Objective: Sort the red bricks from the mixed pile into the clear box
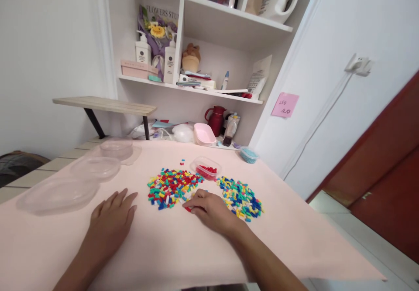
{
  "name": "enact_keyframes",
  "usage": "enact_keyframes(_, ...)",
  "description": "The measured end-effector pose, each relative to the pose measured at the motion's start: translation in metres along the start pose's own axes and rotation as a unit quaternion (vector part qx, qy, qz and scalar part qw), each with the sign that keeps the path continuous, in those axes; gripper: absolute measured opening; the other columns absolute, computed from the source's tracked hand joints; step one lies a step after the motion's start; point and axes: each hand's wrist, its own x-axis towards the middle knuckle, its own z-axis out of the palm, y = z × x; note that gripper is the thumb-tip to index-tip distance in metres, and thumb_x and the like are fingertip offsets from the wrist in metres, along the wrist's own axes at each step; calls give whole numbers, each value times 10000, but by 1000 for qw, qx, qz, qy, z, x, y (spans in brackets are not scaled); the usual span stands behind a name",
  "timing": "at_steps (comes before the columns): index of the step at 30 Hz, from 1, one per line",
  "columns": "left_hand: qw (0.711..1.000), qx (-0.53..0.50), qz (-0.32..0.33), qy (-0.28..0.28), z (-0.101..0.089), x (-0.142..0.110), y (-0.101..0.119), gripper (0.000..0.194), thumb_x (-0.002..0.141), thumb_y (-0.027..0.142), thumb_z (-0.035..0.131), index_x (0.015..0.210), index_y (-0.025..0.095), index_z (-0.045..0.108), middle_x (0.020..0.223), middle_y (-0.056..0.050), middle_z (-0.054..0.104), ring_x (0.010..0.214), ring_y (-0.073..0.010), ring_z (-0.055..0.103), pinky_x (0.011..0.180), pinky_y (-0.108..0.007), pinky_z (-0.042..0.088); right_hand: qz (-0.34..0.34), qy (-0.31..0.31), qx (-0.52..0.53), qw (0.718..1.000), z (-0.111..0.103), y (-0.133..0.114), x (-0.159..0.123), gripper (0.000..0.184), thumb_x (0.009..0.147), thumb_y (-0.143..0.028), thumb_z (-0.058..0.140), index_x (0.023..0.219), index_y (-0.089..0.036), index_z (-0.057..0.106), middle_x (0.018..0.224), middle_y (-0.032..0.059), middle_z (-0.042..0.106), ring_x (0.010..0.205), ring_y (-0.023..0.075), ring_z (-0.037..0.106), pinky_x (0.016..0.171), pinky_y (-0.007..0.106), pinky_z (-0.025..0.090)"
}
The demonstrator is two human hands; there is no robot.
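Observation:
Two spread piles of small coloured plastic bricks lie on the pink tablecloth (157, 243): a left pile (173, 186) with many red ones, and a right pile (240, 197) mostly green, blue, yellow and white. Between them, my right hand (209, 210) is closed, its thumb and index finger pinched at a red brick (187, 209) low on the cloth, beside the left pile's edge. Just behind it stands a clear plastic tub (207, 168) holding red bricks. My left hand (113, 219) rests palm down on the cloth left of the piles, holding nothing, fingers apart.
Several clear containers or lids (59, 195) line the left side. A clear tub of light-blue pieces (248, 155) sits at the back right. Behind are a pink basin (204, 134), a red jug (216, 120) and shelves (225, 94). A small wooden stand (104, 103) rises at back left.

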Motion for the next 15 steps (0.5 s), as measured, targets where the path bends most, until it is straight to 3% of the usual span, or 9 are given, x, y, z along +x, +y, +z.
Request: enact_keyframes(15,1000,3,1,-7,-1,0,0,543,960,307,255,1407,240,556,1539,-74,491,1435,-283,403,1177,-503,280,61,30,76,995,-2,-8,1,117,796,-117,617,846,-223,619,772,-38,603,679,117,527,631,216,366)
